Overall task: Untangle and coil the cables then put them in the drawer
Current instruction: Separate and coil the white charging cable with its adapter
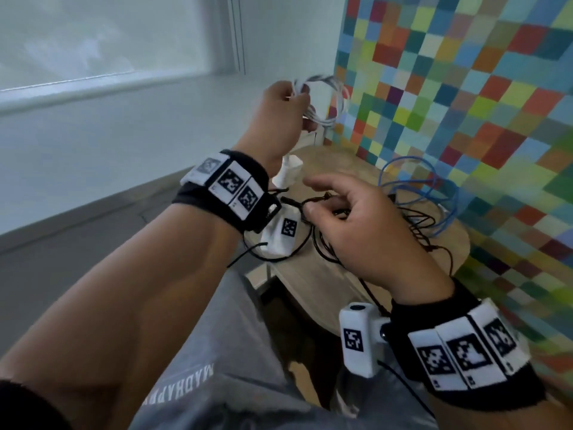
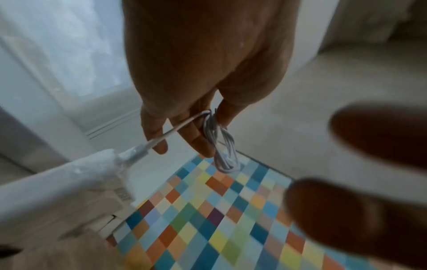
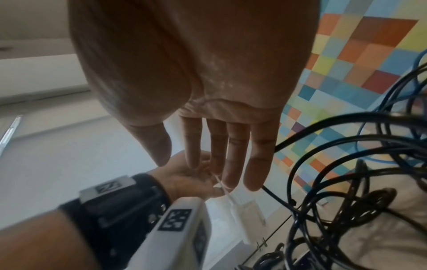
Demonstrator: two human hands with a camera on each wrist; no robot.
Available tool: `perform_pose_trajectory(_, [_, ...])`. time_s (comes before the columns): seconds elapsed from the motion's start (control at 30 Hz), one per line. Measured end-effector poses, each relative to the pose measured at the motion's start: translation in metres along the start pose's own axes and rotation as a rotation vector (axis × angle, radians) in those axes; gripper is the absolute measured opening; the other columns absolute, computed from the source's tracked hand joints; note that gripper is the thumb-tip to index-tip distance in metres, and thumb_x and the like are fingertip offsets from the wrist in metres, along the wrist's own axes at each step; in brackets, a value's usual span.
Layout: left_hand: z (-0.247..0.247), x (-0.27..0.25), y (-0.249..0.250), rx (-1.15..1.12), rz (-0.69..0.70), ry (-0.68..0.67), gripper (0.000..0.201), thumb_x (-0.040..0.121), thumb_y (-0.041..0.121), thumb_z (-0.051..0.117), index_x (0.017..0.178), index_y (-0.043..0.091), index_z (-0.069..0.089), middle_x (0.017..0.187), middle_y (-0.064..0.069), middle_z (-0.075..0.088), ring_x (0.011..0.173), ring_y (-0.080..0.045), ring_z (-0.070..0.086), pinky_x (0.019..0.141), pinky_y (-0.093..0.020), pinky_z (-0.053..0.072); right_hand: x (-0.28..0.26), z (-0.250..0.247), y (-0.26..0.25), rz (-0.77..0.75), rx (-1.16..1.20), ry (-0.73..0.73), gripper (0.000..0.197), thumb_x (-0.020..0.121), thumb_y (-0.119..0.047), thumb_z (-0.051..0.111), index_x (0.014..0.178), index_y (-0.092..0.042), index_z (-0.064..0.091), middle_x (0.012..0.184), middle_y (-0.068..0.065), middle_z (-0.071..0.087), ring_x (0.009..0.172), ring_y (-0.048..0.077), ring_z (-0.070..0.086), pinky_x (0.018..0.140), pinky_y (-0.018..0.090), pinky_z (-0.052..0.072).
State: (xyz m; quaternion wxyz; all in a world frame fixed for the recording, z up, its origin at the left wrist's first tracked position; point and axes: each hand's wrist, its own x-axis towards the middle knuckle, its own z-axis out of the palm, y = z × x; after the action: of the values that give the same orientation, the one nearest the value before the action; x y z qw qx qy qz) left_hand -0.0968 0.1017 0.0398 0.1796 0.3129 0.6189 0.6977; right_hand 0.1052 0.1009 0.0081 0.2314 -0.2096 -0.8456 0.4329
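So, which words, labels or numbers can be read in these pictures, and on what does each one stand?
"MADHAPPY", seen upside down, partly hidden: grey garment.
Dark print on the white charger: too blurred to read.
Black-and-white square codes on the wristbands: patterns, no readable words.

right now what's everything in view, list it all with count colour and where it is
white cable: one, white, coiled, held up in the left hand
white charger block: one, white, hanging at the end of the white cable above the table
black cables: count unclear, black, tangled on the table
blue cable: one, blue, looped on the table by the wall
table: one, light wood, round, against the wall
checkered wall: one, many colours, right of the table
wrist cameras: two, white, one strapped to each wrist
hands: left hand grips the white coil; right hand open over the black cables
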Motion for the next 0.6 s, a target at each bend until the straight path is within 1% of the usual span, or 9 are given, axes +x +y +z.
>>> perform_pose_trajectory(0.1, [0.018,0.026,-0.013,0.146,-0.005,-0.047,0.010,0.095,0.018,0.059,0.089,0.011,0.061,0.087,-0.010,0.071,0.078,-0.028,0.075,0.079,-0.048,0.063,-0.001,-0.004,0.003,0.011,-0.030,0.004,0.030,0.097,-0.038,0.067,0.127,-0.042,0.066,0.111,-0.020,0.066,0.101,-0.008,0.061,0.075,0.005,0.046])
perform_pose_trajectory(0.17, [0.020,0.038,-0.024,0.204,-0.039,-0.033,0.012,0.094,0.021,0.059,0.087,0.012,0.061,0.090,-0.014,0.074,0.085,-0.031,0.076,0.083,-0.051,0.062,-0.001,-0.009,0.005,0.024,-0.041,0.008,0.030,0.097,-0.036,0.068,0.127,-0.042,0.066,0.110,-0.022,0.066,0.100,-0.011,0.060,0.073,0.003,0.046])
perform_pose_trajectory(0.23, [0.012,0.042,-0.034,0.222,-0.088,0.008,0.016,0.097,0.019,0.060,0.084,0.009,0.060,0.089,-0.014,0.073,0.084,-0.032,0.074,0.068,-0.041,0.062,0.000,-0.013,0.008,0.028,-0.059,0.012,0.033,0.096,-0.037,0.069,0.128,-0.041,0.066,0.114,-0.021,0.066,0.102,-0.007,0.061,0.078,0.008,0.049])
perform_pose_trajectory(0.27, [0.005,0.044,-0.041,0.241,-0.113,0.035,0.017,0.097,0.019,0.060,0.085,0.007,0.059,0.086,-0.013,0.069,0.076,-0.029,0.071,0.056,-0.031,0.053,0.001,-0.014,0.010,0.029,-0.069,0.016,0.034,0.095,-0.037,0.070,0.128,-0.041,0.066,0.116,-0.020,0.066,0.102,-0.004,0.062,0.082,0.014,0.051])
perform_pose_trajectory(0.3, [-0.004,0.044,-0.048,0.275,-0.133,0.065,0.016,0.097,0.019,0.060,0.087,0.007,0.059,0.083,-0.013,0.065,0.067,-0.024,0.065,0.051,-0.025,0.044,0.002,-0.014,0.011,0.027,-0.078,0.020,0.036,0.094,-0.038,0.071,0.129,-0.040,0.066,0.117,-0.020,0.067,0.103,-0.003,0.063,0.084,0.018,0.052])
perform_pose_trajectory(0.37, [-0.026,0.043,-0.061,0.361,-0.163,0.116,0.015,0.095,0.021,0.063,0.085,0.009,0.062,0.076,-0.009,0.061,0.061,-0.021,0.055,0.054,-0.026,0.040,0.004,-0.014,0.013,0.023,-0.090,0.026,0.037,0.092,-0.037,0.073,0.129,-0.038,0.066,0.117,-0.020,0.067,0.101,-0.001,0.063,0.085,0.020,0.053])
perform_pose_trajectory(0.43, [-0.049,0.040,-0.074,0.455,-0.197,0.152,0.023,0.090,0.022,0.068,0.071,0.013,0.061,0.063,-0.003,0.055,0.059,-0.020,0.049,0.058,-0.029,0.039,0.006,-0.012,0.014,0.017,-0.093,0.036,0.036,0.092,-0.036,0.074,0.127,-0.038,0.068,0.115,-0.020,0.068,0.098,-0.002,0.064,0.083,0.018,0.052])
perform_pose_trajectory(0.5, [-0.067,0.033,-0.084,0.520,-0.249,0.163,0.033,0.088,0.021,0.072,0.060,0.014,0.057,0.053,0.000,0.048,0.051,-0.017,0.043,0.054,-0.026,0.036,0.009,-0.009,0.015,0.014,-0.076,0.053,0.033,0.091,-0.036,0.075,0.123,-0.038,0.069,0.109,-0.019,0.070,0.095,-0.001,0.066,0.081,0.019,0.053])
perform_pose_trajectory(0.6, [-0.083,0.024,-0.095,0.553,-0.336,0.142,0.026,0.086,0.024,0.075,0.074,0.000,0.071,0.064,-0.010,0.062,0.056,-0.020,0.054,0.058,-0.033,0.049,0.012,-0.007,0.015,0.019,-0.040,0.061,0.024,0.091,-0.035,0.075,0.113,-0.044,0.070,0.098,-0.013,0.074,0.090,0.000,0.069,0.079,0.021,0.054])
